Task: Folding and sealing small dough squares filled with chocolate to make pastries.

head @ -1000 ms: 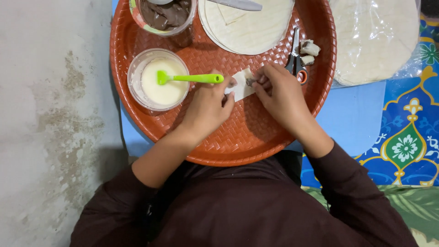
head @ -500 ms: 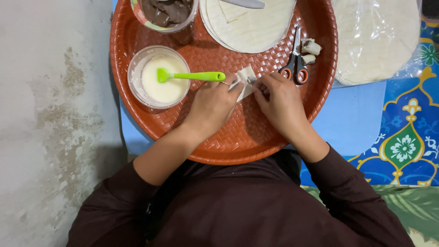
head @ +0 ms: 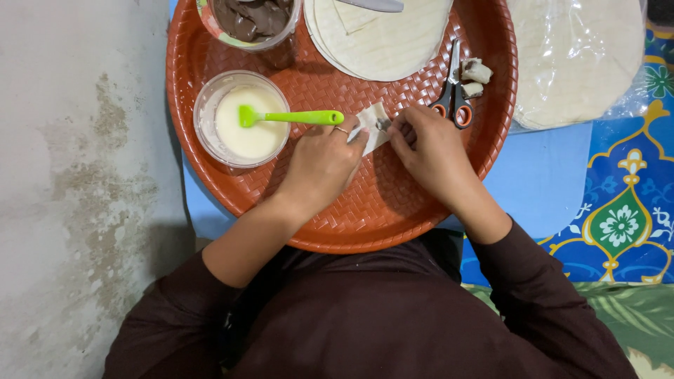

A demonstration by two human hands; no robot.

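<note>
Both my hands meet over a small white wrapper piece lying on the round red woven tray. My left hand pinches its left edge, and my right hand presses on its right side, where a bit of dark filling shows. The fingers of both hands are closed on the wrapper. A ring sits on a left-hand finger.
On the tray stand a clear bowl of white paste with a green brush, a tub of brown filling, a stack of round wrappers, scissors and two finished rolls. A bag of wrappers lies to the right.
The hands have kept working the wrapper piece in place, folding it slightly; the view has shifted a little downward.
</note>
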